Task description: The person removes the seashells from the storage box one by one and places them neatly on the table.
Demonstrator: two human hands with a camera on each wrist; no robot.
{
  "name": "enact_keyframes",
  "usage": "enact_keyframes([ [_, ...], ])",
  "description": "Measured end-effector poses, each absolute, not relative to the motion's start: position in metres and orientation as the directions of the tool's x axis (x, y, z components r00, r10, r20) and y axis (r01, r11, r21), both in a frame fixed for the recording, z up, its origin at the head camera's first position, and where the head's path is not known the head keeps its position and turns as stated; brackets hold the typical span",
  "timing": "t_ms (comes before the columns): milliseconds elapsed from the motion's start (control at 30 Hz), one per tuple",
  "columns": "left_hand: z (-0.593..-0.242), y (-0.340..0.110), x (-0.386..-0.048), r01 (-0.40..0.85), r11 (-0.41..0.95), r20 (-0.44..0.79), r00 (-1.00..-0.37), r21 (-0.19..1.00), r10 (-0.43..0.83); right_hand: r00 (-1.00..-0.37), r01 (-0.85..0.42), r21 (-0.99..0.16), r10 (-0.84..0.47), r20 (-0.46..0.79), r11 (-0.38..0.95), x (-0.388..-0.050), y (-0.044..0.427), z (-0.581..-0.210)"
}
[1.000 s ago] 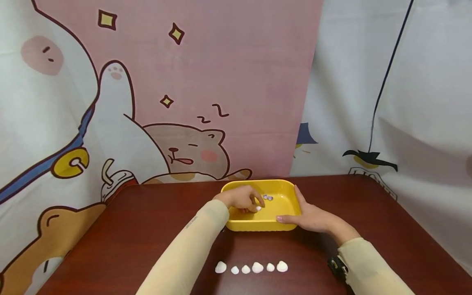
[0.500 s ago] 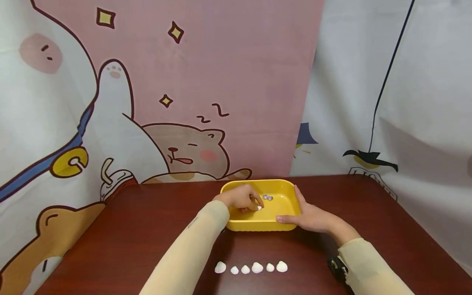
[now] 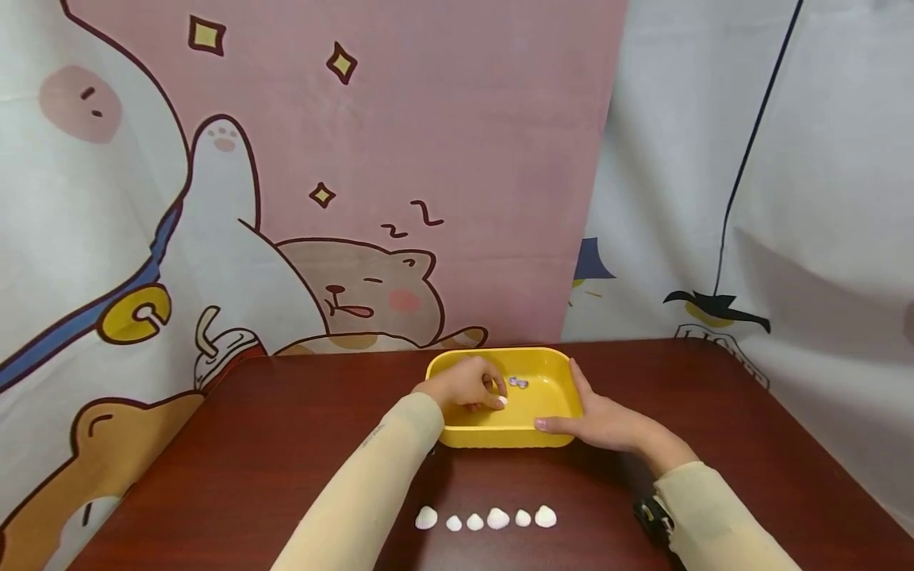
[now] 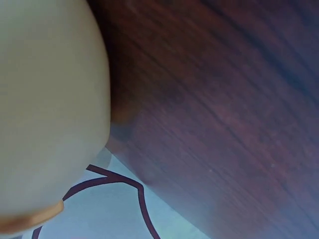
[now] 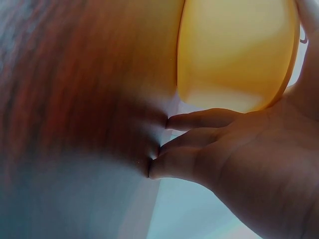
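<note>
In the head view my left hand (image 3: 467,384) reaches into a yellow plastic tray (image 3: 508,437). Its thumb and fingers pinch a small white seashell (image 3: 503,400) just above the tray floor. Two small purplish pieces (image 3: 518,382) lie at the back of the tray, too small to identify. My right hand (image 3: 608,419) rests against the tray's right end, its fingers straight and its thumb over the near rim. The right wrist view shows those fingertips (image 5: 158,170) down at the tabletop beside the tray wall. The left wrist view shows only sleeve and table.
A row of several white seashells (image 3: 497,518) lies on the dark red-brown table (image 3: 300,452) nearer to me than the tray. Behind the table hangs a printed cloth (image 3: 493,174) with cartoon animals. A dark wrist strap (image 3: 653,515) sits by my right sleeve.
My left fingers have closed on the white shell and drawn it slightly back. The right hand, the tray and the shell row have stayed in place.
</note>
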State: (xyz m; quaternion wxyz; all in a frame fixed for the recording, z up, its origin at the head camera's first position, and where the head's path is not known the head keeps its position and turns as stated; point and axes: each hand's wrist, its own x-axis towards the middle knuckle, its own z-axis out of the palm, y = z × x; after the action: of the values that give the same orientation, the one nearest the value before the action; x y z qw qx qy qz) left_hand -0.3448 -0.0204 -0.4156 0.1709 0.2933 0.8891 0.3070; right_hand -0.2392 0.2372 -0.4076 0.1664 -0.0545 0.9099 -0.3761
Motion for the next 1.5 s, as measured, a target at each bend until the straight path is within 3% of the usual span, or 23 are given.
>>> enact_keyframes([
  [300,-0.408,-0.020,-0.341,0.405,0.687,-0.122,-0.805,0.603,0.581,-0.942,-0.004,-0.695,-0.235,-0.238,0.719,-0.241,0.235,-0.400],
  [533,-0.406,-0.017,-0.338,0.434,0.723,-0.151,-0.794,0.537,0.588,-0.940,0.020,-0.696,-0.224,-0.258,0.718,-0.239,0.236,-0.402],
  [800,-0.408,-0.018,-0.336,0.412,0.737,-0.106,-0.833,0.537,0.543,-0.940,0.017,-0.706,-0.230,-0.253,0.708,-0.240,0.235,-0.401],
  [1367,-0.405,-0.016,-0.336,0.570,0.741,-0.112,-0.761,0.356,0.639,-0.936,0.021,-0.714,-0.238,-0.261,0.699,-0.237,0.235,-0.399],
  [1500,-0.408,-0.016,-0.334,0.571,0.735,-0.124,-0.752,0.365,0.647,-0.936,0.019,-0.713,-0.238,-0.259,0.701,-0.236,0.237,-0.402],
])
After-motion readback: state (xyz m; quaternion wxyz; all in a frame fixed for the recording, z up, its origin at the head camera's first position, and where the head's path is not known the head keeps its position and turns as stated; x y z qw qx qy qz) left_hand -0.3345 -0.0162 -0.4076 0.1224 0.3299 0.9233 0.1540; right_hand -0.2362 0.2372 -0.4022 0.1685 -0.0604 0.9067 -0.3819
